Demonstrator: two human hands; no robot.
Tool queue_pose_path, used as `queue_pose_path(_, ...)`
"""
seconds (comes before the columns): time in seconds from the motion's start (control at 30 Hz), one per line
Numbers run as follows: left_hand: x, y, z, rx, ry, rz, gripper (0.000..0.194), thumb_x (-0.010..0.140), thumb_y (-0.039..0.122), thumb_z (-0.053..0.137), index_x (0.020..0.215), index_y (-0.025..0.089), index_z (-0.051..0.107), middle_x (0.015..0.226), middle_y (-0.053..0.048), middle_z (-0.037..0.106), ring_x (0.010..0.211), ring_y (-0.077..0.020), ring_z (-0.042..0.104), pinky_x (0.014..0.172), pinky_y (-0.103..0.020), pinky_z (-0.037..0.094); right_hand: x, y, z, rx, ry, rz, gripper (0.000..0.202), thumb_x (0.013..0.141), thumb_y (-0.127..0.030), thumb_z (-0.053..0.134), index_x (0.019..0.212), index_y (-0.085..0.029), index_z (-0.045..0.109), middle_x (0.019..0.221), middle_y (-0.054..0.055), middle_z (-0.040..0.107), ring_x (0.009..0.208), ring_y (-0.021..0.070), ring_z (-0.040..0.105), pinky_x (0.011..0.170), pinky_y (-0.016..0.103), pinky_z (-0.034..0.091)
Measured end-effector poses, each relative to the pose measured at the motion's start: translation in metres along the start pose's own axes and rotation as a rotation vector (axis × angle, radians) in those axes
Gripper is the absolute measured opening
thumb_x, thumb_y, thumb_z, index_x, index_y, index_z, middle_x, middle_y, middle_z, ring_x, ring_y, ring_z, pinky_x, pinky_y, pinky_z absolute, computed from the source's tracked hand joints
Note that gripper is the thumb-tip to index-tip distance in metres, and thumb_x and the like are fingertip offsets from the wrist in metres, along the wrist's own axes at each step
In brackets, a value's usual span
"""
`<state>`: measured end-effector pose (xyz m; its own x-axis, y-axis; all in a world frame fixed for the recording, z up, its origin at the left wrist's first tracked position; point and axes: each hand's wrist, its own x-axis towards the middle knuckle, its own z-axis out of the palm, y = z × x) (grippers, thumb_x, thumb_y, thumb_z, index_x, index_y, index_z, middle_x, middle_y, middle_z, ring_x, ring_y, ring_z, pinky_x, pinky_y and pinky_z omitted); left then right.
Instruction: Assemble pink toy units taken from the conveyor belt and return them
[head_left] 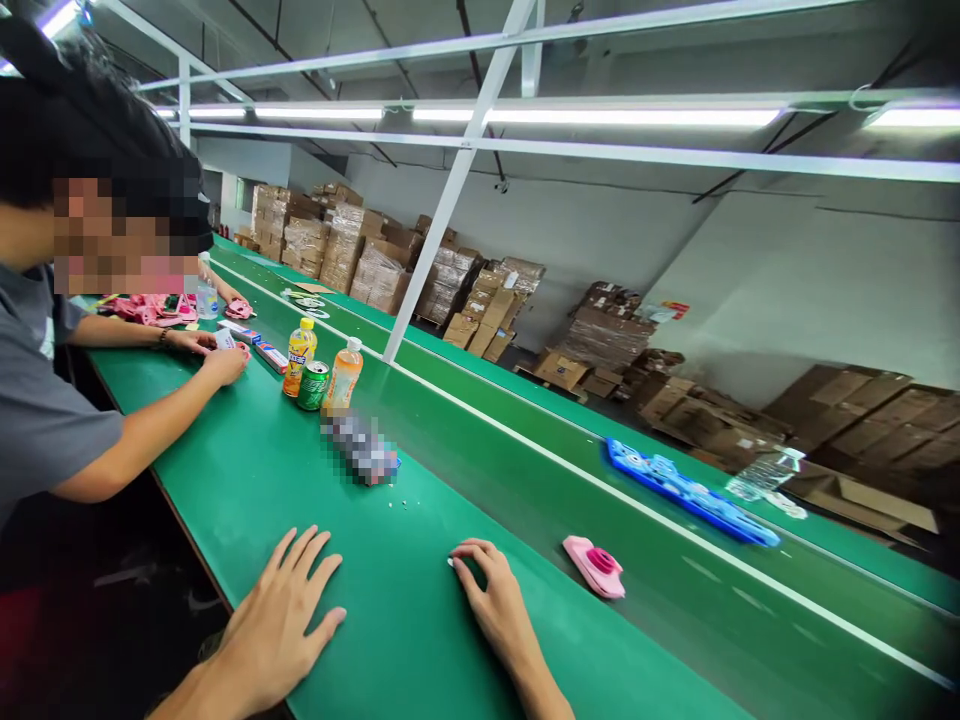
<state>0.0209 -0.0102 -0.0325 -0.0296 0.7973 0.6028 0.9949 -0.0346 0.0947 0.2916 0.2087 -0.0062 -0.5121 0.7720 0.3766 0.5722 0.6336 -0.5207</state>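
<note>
My left hand (281, 610) is spread over the green work surface (390, 640), fingers apart, holding nothing. To its right, my right hand (491, 595) is closed in a pinch, thumb against forefinger. A tiny white piece (451, 562) shows at those fingertips; its kind is too small to make out. Beyond both hands, a few white crumbs (397, 503) lie beside a pixelated dark packet-like item (364, 450). A pink toy-camera-shaped piece (595, 567) rests on the conveyor belt, right of my right hand and apart from it.
A yellow drink bottle (300, 357), a green can (313, 386) and an orange drink bottle (343, 378) stand farther off. At the left, a co-worker's hands (214, 360) handle a small item. A blue tray (686, 492) and a clear bottle (766, 474) lie across the belt.
</note>
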Motion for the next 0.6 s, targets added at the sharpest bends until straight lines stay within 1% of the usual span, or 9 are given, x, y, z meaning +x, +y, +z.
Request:
queue_pose_path(0.07,0.000,0.000,0.001,0.018,0.013,0.000,0.048,0.098,0.055,0.055,0.137,0.028,0.061,0.147,-0.006,0.060,0.134,-0.0286,0.056,0.109,-0.048,0.049,-0.001,-0.006,0.001,0.006,-0.025,-0.042,0.028,0.092,-0.044,0.051,0.088,-0.025,0.070,0.101,0.009,0.069,0.101,0.0248,0.066,0.095,0.041,0.053)
queue_pose_path(0.17,-0.001,0.001,0.001,0.029,0.031,-0.005,0.048,0.098,0.055,0.056,0.136,0.028,0.062,0.146,-0.005,0.061,0.133,-0.0278,0.057,0.108,-0.046,0.051,-0.002,-0.010,0.004,0.003,-0.039,-0.095,0.027,0.095,-0.040,0.046,0.087,-0.024,0.067,0.094,0.007,0.068,0.093,0.0226,0.067,0.088,0.038,0.055)
queue_pose_path(0.3,0.000,0.000,-0.002,0.020,0.053,0.006,0.047,0.096,0.054,0.059,0.135,0.028,0.063,0.145,-0.005,0.062,0.131,-0.0283,0.058,0.104,-0.042,0.054,-0.002,-0.009,0.006,-0.059,-0.003,-0.161,0.027,0.098,-0.038,0.044,0.088,-0.024,0.065,0.087,0.006,0.067,0.082,0.0199,0.068,0.077,0.032,0.057)
queue_pose_path(0.4,0.002,-0.001,-0.005,0.054,0.060,0.034,0.047,0.094,0.054,0.061,0.133,0.027,0.065,0.142,-0.006,0.064,0.127,-0.0283,0.062,0.101,-0.040,0.056,-0.001,-0.005,0.005,-0.135,0.042,-0.204,0.028,0.100,-0.043,0.047,0.088,-0.025,0.064,0.083,0.004,0.067,0.076,0.0186,0.069,0.070,0.029,0.057)
queue_pose_path(0.5,0.006,-0.002,-0.007,0.108,0.057,0.075,0.048,0.092,0.055,0.064,0.130,0.026,0.067,0.139,-0.007,0.067,0.122,-0.0280,0.066,0.097,-0.039,0.059,0.000,0.000,0.004,-0.186,0.086,-0.268,0.037,0.102,-0.050,0.044,0.080,-0.026,0.061,0.076,0.002,0.065,0.067,0.0168,0.067,0.062,0.026,0.055)
queue_pose_path(0.6,0.009,-0.004,-0.007,0.147,0.044,0.106,0.050,0.089,0.057,0.067,0.128,0.025,0.068,0.136,-0.009,0.068,0.119,-0.0284,0.068,0.094,-0.038,0.060,0.002,0.006,0.005,-0.197,0.111,-0.337,0.039,0.104,-0.051,0.041,0.079,-0.026,0.058,0.074,0.001,0.066,0.065,0.0161,0.067,0.060,0.024,0.053)
